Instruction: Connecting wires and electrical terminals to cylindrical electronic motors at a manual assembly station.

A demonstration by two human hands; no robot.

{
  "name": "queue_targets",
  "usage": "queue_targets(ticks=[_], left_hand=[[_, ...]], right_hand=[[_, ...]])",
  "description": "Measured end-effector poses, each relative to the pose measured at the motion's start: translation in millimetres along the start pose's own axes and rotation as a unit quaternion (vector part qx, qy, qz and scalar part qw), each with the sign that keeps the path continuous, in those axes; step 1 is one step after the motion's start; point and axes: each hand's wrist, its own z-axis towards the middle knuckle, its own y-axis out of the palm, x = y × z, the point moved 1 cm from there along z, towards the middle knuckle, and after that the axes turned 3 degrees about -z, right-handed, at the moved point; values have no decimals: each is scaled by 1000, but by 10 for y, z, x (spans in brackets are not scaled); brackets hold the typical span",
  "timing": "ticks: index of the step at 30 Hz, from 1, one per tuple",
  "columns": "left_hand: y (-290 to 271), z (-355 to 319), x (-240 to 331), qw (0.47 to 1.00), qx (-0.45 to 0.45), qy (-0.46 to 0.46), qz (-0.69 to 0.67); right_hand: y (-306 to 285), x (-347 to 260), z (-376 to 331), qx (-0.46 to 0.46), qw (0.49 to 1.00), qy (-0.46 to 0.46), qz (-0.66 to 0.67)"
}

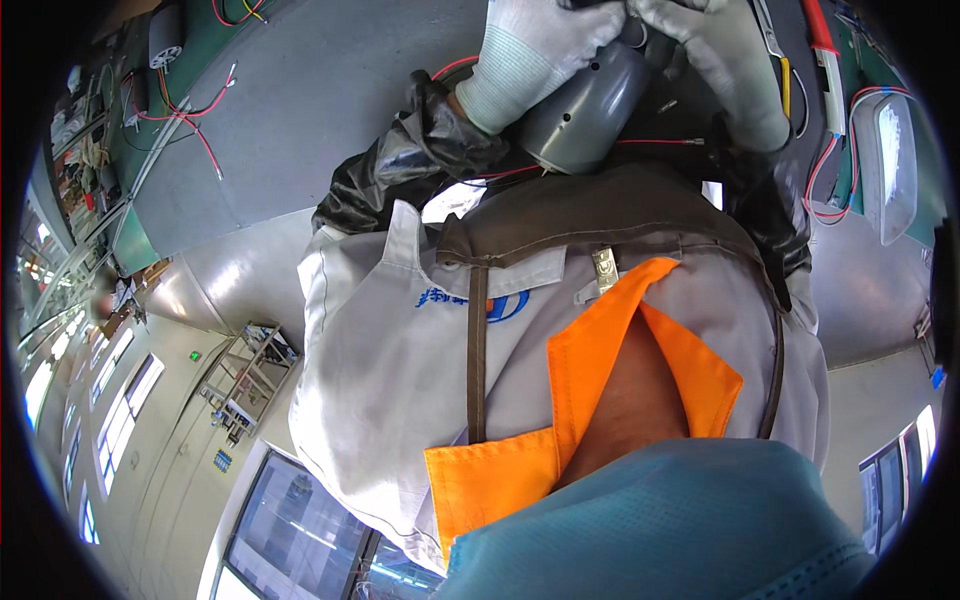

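A grey cylindrical motor [590, 110] with small dark holes in its side lies tilted on the dark work surface, close to my apron. My left hand [545, 45], in a white knitted glove, is closed at the far end of the motor. Across from it, my right hand [715, 60], gloved too, has its fingers bent at the same end. What the fingertips pinch is cut off by the upper edge and partly dark. Red wires [660, 142] stick out on both sides of the motor, one ending in a small metal terminal.
At the upper left stand another dark cylindrical motor [165, 40] and branching red leads [195, 115]. On the right lie a red-handled tool [820, 30], a yellow-and-metal tool [785, 90], and a clear plastic box [890, 170] beside looped red and blue wire [850, 150].
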Motion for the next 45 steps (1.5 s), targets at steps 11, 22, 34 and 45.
queue_targets(ticks=[11,22,34,45], left_hand=[[117,-286,57,970,110,103,189],[115,-296,79,850,-13,255,461],[-187,26,307,650,-290,392,583],[-164,-58,482,682,-189,269,653]], right_hand=[[-323,201,30,186,960,-63,-200],[-310,426,375,156,962,-127,183],[-9,-256,183,-21,977,-86,196],[-870,703,-331,385,775,-218,-451]])
